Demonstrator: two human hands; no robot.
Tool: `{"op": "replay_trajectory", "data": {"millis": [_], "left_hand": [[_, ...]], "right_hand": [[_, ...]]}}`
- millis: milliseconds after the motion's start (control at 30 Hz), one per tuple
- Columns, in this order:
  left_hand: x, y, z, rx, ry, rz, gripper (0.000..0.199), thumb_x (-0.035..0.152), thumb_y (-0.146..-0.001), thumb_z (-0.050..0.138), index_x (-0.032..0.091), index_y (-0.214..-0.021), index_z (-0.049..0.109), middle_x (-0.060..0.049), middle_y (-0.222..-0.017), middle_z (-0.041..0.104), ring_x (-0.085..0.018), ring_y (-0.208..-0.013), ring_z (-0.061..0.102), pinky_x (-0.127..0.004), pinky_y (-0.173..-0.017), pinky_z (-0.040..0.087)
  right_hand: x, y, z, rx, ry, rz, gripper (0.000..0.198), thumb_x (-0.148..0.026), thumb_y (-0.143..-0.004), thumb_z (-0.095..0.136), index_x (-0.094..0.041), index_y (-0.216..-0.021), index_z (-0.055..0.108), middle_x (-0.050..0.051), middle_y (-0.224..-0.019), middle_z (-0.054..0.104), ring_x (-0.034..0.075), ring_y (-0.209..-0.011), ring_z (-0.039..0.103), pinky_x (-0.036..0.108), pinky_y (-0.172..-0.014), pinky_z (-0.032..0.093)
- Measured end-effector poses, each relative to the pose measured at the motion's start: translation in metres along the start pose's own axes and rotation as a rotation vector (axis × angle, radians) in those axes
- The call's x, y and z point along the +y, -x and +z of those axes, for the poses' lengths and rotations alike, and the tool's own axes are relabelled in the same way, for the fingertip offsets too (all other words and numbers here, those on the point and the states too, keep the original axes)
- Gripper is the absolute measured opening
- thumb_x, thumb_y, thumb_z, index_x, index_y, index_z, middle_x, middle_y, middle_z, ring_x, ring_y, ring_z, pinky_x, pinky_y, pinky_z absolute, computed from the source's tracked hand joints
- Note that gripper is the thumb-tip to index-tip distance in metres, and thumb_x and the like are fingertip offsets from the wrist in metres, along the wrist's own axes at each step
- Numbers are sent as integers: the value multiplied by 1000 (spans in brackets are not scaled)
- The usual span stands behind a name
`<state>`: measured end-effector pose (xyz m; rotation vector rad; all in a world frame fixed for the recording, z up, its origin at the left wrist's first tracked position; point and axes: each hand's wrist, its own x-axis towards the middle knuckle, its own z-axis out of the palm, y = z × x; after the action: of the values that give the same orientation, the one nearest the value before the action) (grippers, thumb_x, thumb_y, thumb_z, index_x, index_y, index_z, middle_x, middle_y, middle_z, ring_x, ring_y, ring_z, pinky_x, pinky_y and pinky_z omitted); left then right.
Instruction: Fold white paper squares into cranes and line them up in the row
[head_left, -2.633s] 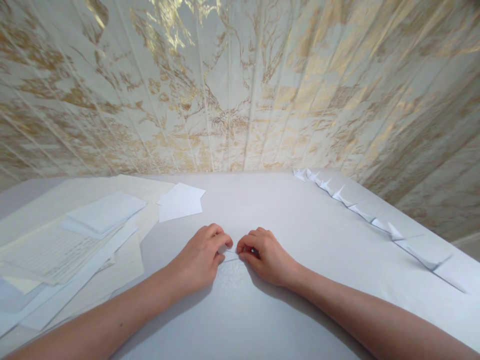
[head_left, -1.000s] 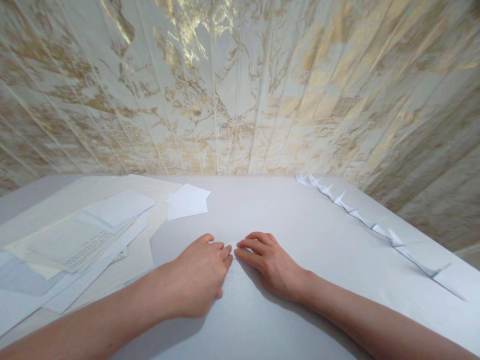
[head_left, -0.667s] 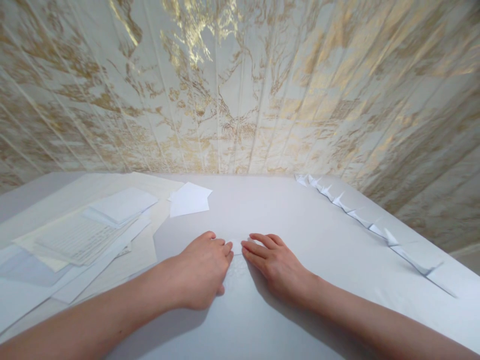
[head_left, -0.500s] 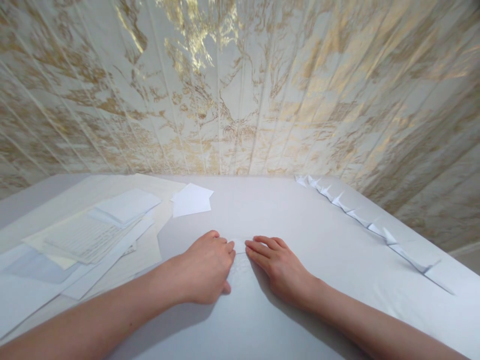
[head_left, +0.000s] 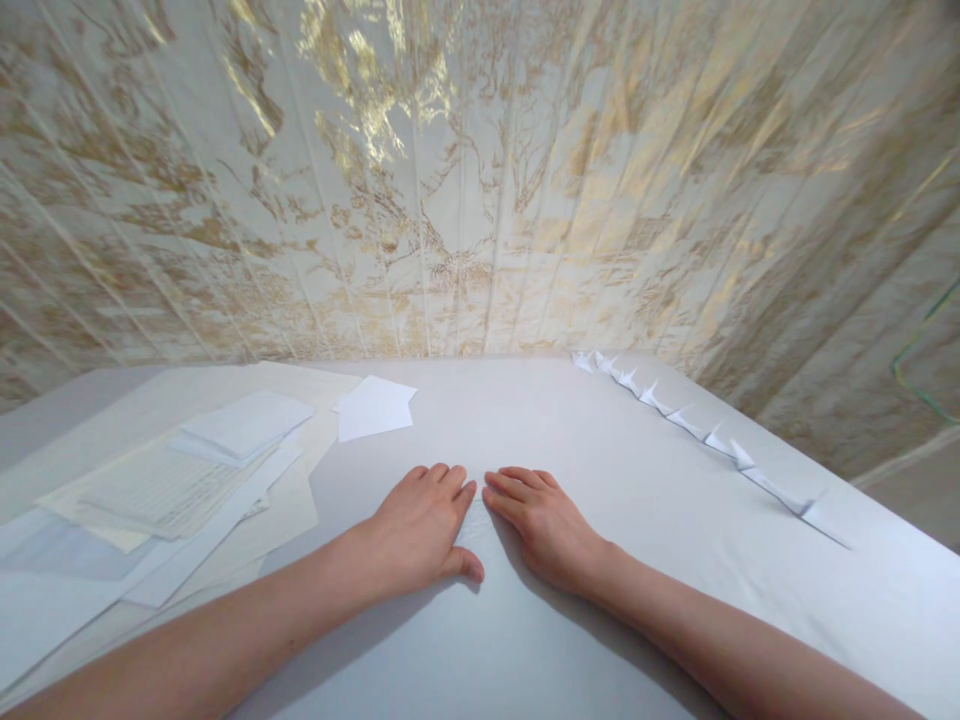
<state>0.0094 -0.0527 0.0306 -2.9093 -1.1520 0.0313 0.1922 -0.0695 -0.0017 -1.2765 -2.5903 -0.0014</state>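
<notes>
Both my hands rest near the middle of the white table. My left hand (head_left: pixel 427 528) lies palm down with its thumb stretched out to the right. Its fingertips come close to those of my right hand (head_left: pixel 546 525), whose fingers lie flat and side by side. In the narrow gap between them shows a bit of white paper (head_left: pixel 474 512), hard to tell from the tabletop. Most of it is hidden under the hands, so its shape cannot be made out.
Along the table's right edge runs a row of several small folded white paper figures (head_left: pixel 649 394) with pointed tips. Behind my left hand lie small white sheets (head_left: pixel 376 410). A spread of loose papers (head_left: pixel 169 492), some with writing, covers the left. A gold-patterned curtain (head_left: pixel 465 200) hangs behind.
My left hand has flattened, and its thumb has moved out to the right. The right hand stays pressed down. The whole view has shifted slightly to the right.
</notes>
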Motion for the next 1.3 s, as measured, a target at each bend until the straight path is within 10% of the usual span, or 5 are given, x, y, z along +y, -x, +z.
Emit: {"op": "replay_trajectory", "data": {"millis": [233,467,633,900,1300], "left_hand": [[2,-1,-14,-100,-29,-48,47,52,-65,64,11,-88,65,-12,-88,64,-29,-87,57,-38,-80,39],[-26,-13,11,159,300,-163,10,21,-77,54,17,-78,63,-4,-85,63,-19,-85,56,-30,-78,42],[-36,-21,21,198,446,-150,34,15,-70,60,17,-104,58,-6,-100,61,-19,-95,52,-32,-87,39],[-32,-24,16,186,538,-196,11,10,-65,57,18,-72,62,-1,-73,56,-16,-76,51,-27,-71,39],[-43,-30,22,409,1352,-449,19,25,-65,57,17,-59,41,7,-52,39,-7,-50,38,-21,-50,30]], "right_hand": [[7,2,4,100,-25,-41,31,-5,-77,45,-17,-101,60,7,-110,63,23,-103,53,36,-83,42],[14,3,10,221,-149,-34,30,-2,-74,46,-17,-95,62,7,-104,65,20,-96,55,34,-81,43],[10,0,3,196,-223,19,25,-7,-79,45,-18,-96,60,8,-102,64,20,-95,54,35,-82,43],[10,-21,-1,101,-422,155,31,-14,-70,62,-16,-100,60,8,-94,63,21,-89,54,38,-81,42],[12,-69,9,187,-1480,354,25,-36,-66,67,-15,-76,60,-3,-61,55,9,-56,48,24,-57,39]]}}
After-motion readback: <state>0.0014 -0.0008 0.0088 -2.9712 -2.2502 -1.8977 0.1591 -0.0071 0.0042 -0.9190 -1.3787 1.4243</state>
